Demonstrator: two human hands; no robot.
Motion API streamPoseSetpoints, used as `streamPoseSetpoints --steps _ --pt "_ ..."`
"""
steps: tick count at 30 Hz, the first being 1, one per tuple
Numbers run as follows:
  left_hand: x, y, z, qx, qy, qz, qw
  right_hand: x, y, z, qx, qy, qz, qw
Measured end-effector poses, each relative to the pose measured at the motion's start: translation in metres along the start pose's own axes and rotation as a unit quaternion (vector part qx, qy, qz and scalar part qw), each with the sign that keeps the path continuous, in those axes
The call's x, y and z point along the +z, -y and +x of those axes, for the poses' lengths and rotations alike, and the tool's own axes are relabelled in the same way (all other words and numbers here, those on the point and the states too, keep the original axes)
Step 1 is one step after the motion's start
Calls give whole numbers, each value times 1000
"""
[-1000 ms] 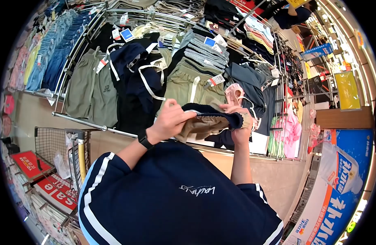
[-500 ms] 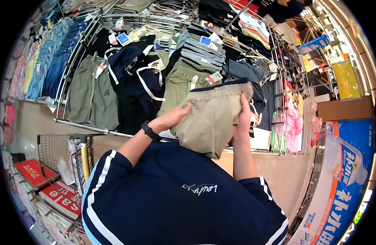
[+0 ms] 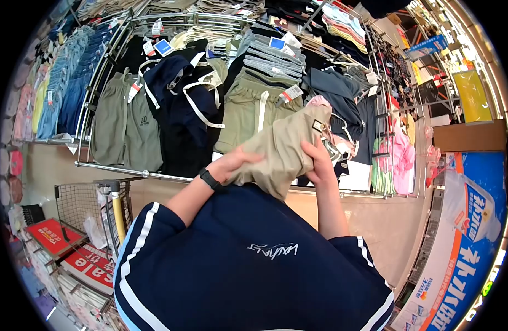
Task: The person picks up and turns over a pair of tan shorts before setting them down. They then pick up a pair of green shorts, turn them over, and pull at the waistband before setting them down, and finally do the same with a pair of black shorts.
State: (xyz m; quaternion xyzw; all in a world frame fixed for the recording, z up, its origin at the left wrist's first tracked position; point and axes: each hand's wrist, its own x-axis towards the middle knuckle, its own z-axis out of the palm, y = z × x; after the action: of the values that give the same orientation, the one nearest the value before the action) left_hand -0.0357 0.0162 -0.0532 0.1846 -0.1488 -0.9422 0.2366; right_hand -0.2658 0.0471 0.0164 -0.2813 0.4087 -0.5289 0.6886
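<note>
Between my two hands is a bunched khaki garment, held in front of my chest with a small dark patch near its upper right end. My left hand grips its lower left side, fingers partly over the cloth. On the right side, my right hand is closed on the fabric. Just behind lie olive trousers with a white drawstring and a red-and-white tag. Further left are a navy garment with white cords and grey-green trousers.
A metal display rack runs across behind my hands, bearing folded grey clothes. Jeans hang at the left. A wire cart stands lower left, and a blue printed board is at the right.
The khaki garment has turned and crumpled; its waistband no longer faces up, and a dark patch now shows. My right hand has moved lower and slightly left on it.
</note>
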Motion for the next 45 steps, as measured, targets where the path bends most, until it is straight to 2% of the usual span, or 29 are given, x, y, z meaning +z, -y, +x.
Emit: streamPoseSetpoints --steps 1,2,4,7,8,10,11,12,14,15,16,18,20,22,24,26,27,28,30,32,33,34,36,38,39,42,44,45 --pt "4 -8 -2 -23 -17 -118 993 -6 4 5 36 -49 -24 998" --pt "9 -16 -7 -5 -43 -113 993 -10 6 9 57 -86 16 995" --pt "-1 -24 -8 -2 -29 -154 988 -31 4 17 105 -62 82 989" --pt "1 -25 -23 144 -69 101 982 -32 1 2 26 -63 48 997" --pt "-3 -28 -32 167 -32 193 966 -38 1 -8 0 -27 36 999" --pt "-9 -42 -54 139 -4 305 942 -41 7 -23 -47 62 58 995" --pt "-7 -46 -52 196 53 265 943 -45 8 -25 -36 95 48 994" --pt "-7 -49 -51 204 23 248 947 -43 7 -24 -28 107 51 993" --pt "-10 -50 -45 224 -36 210 951 -36 -1 -22 3 38 33 999" --pt "-10 -47 -39 246 -50 194 948 -27 0 -13 28 40 -11 999" --pt "5 -48 -38 273 -49 213 937 10 11 -11 -2 51 -49 998" --pt "4 -52 -32 294 -27 357 886 13 8 -5 -12 68 -136 988" --pt "21 -56 -36 308 -69 453 833 21 13 -8 -63 38 -220 973" --pt "35 -62 -43 362 -84 533 760 22 21 -11 -104 19 -300 948" --pt "46 -76 -53 351 -78 594 720 15 27 -10 -194 -9 -421 886" --pt "52 -85 -59 327 -72 660 672 27 45 -10 -245 32 -493 834" --pt "54 -90 -60 312 -68 696 643 35 54 -10 -214 54 -476 851" --pt "57 -95 -59 298 -65 730 612 38 63 -8 -214 78 -514 827" --pt "62 -101 -54 301 -52 730 611 36 77 -5 -211 126 -586 772" --pt "59 -109 -49 280 -32 752 595 33 81 -3 -228 104 -574 780" --pt "66 -110 -48 304 -47 738 600 25 84 -2 -228 90 -575 781" --pt "66 -114 -46 292 -52 742 601 16 88 1 -230 77 -576 781" --pt "62 -122 -46 267 -63 748 604 3 95 6 -239 24 -532 812" --pt "58 -117 -41 270 -92 674 682 -3 100 8 -198 -20 -513 835" --pt "61 -112 -38 264 -120 641 710 -3 101 9 -215 -43 -507 833" --pt "73 -104 -22 280 -185 558 759 0 101 17 -252 -134 -463 839" --pt "88 -95 -8 343 -231 544 730 14 100 19 -303 -194 -442 822" --pt "93 -90 -3 359 -245 579 690 17 96 21 -362 -202 -467 781"
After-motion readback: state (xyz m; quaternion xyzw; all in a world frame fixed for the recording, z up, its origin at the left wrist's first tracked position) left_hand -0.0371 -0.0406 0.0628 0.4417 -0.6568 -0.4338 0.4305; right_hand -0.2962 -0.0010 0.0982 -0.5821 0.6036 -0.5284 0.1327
